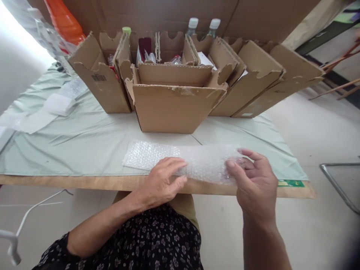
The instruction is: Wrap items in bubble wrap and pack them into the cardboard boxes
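Observation:
A long strip of clear bubble wrap [152, 153] lies across the front of the cloth-covered table, reaching over its wooden edge. My right hand [254, 180] grips the strip's right end between thumb and fingers. On the near side of its middle rests my left hand [165, 178], fingers stretched out and the thumb apart. Just beyond the strip stands a cardboard box [177, 108] with an open top; what it holds is hidden from here.
Several open cardboard boxes [255, 86] stand in a row behind, with small packages inside. Two white-capped bottles [192, 25] and an orange bottle [63, 22] rise at the back. More bubble wrap [60, 103] lies at left. A green strip [292, 183] lies along the front edge.

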A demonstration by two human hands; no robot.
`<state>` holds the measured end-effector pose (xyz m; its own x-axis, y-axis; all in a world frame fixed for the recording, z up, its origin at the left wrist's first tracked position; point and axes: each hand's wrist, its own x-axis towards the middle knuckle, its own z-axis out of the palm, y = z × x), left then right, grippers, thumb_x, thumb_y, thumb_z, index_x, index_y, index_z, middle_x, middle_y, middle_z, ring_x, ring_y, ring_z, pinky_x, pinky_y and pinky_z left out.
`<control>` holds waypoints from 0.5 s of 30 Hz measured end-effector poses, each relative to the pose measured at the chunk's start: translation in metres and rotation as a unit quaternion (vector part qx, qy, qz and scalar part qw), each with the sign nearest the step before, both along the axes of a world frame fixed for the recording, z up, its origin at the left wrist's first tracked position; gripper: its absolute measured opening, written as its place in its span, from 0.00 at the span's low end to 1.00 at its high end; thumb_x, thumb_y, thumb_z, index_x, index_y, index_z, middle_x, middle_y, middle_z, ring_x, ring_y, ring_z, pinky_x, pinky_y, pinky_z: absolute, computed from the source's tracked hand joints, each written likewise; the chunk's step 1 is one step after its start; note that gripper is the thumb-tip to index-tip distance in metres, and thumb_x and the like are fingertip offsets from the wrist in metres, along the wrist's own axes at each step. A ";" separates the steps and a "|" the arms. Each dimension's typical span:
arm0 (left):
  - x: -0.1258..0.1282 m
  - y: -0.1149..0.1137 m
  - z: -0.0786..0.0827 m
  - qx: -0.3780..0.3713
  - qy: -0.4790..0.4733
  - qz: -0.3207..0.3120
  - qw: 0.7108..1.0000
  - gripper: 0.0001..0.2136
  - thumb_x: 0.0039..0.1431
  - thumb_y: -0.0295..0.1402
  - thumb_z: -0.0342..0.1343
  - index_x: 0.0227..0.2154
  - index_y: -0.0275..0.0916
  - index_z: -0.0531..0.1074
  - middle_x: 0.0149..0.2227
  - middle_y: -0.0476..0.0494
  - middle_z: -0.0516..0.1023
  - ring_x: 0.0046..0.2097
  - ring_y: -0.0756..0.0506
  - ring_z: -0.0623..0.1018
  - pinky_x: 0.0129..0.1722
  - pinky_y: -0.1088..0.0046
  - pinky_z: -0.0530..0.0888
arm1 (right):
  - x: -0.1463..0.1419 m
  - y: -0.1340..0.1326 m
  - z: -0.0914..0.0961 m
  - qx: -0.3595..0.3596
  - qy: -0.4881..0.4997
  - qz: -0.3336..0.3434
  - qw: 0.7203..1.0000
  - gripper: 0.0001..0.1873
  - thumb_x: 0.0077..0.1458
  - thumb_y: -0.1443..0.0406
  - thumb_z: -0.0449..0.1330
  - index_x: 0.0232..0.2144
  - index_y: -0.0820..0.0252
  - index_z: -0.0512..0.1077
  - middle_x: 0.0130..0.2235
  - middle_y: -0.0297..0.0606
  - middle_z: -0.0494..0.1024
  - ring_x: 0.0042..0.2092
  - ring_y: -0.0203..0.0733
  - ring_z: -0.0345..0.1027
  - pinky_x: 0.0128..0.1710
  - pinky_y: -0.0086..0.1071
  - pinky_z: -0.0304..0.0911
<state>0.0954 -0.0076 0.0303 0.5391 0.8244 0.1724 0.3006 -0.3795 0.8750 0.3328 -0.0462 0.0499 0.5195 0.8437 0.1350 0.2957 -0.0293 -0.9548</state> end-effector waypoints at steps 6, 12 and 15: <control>-0.029 0.019 0.015 -0.228 -0.148 0.121 0.955 0.24 0.60 0.48 0.61 0.53 0.36 0.76 0.47 0.39 0.83 0.46 0.41 0.82 0.41 0.66 0.79 | -0.084 0.017 0.006 0.007 0.076 0.338 0.938 0.40 0.62 0.57 0.67 0.70 0.49 0.57 0.54 0.43 0.80 0.52 0.45 0.79 0.50 0.41 0.77; -0.077 0.044 0.012 -0.093 0.057 0.244 0.964 0.10 0.57 0.38 0.54 0.25 0.39 0.72 0.23 0.52 0.68 0.28 0.49 0.68 0.30 0.71 0.65 | -0.080 0.032 -0.007 0.018 0.026 0.318 0.947 0.16 0.68 0.60 0.59 0.57 0.51 0.73 0.52 0.40 0.82 0.48 0.41 0.79 0.53 0.41 0.75; -0.090 0.050 0.008 -0.050 0.165 0.245 0.954 0.11 0.57 0.36 0.54 0.37 0.38 0.78 0.24 0.53 0.69 0.27 0.48 0.68 0.31 0.70 0.64 | -0.077 0.034 -0.017 -0.024 -0.060 0.324 0.944 0.13 0.66 0.62 0.60 0.51 0.55 0.76 0.46 0.41 0.83 0.44 0.41 0.78 0.45 0.37 0.76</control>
<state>0.0058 0.0419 0.0379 0.0969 0.9947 -0.0330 0.6853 -0.0426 0.7271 0.2554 -0.0120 0.0331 -0.1244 0.9857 0.1140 0.3726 0.1529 -0.9153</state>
